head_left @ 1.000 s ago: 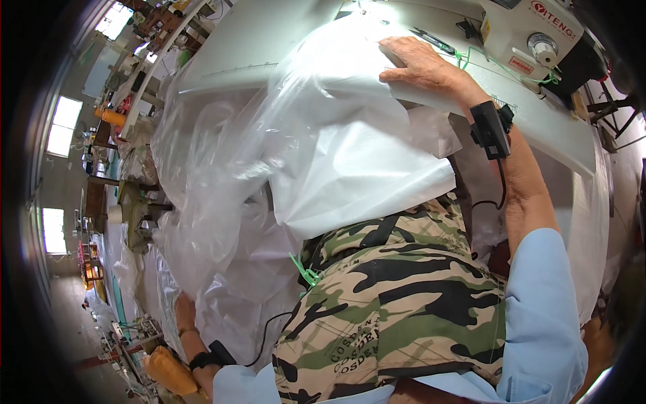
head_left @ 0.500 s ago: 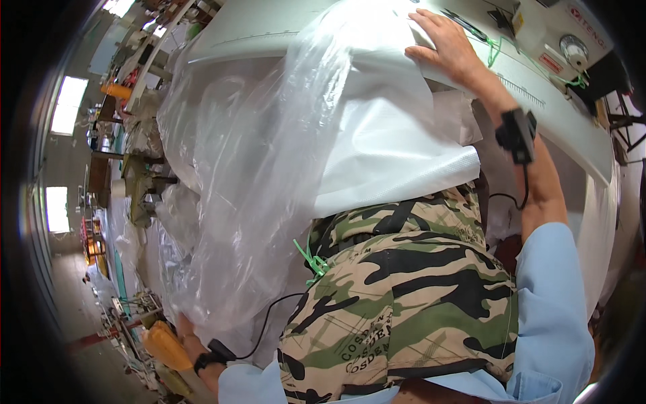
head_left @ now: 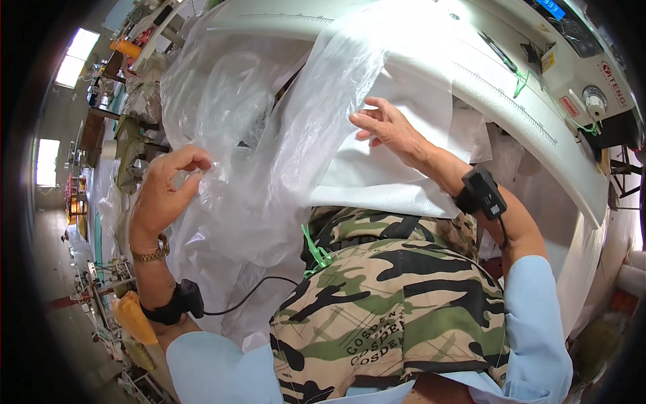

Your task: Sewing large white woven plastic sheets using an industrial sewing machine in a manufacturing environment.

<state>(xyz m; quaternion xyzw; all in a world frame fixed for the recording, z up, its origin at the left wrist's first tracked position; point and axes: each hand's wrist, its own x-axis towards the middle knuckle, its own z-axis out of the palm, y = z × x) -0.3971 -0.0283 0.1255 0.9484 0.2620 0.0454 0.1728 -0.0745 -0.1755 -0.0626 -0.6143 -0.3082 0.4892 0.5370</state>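
Observation:
A long, crinkled sheet of clear plastic film (head_left: 296, 145) hangs over the front edge of the white table (head_left: 501, 101) and down to my lap. At its left side my left hand (head_left: 168, 188) is raised, thumb and fingertips pinching the film's edge. Beneath and beside the film lies a smooth white woven sheet (head_left: 417, 101), its folded lower edge across my waist. Just over this sheet, right of the film, my right hand (head_left: 393, 131) hovers with loosely bent fingers apart, holding nothing.
A white sewing machine (head_left: 579, 87) stands at the far right of the table. A slim black tool with a green cord (head_left: 499, 54) lies before it. Ruler marks (head_left: 505, 101) run along the table edge. A camouflage apron (head_left: 404, 289) covers my lap; cluttered racks (head_left: 101, 283) stand left.
My left hand has risen from low at the left and now pinches the film. My right hand has come off the table top, moving down and left toward the film.

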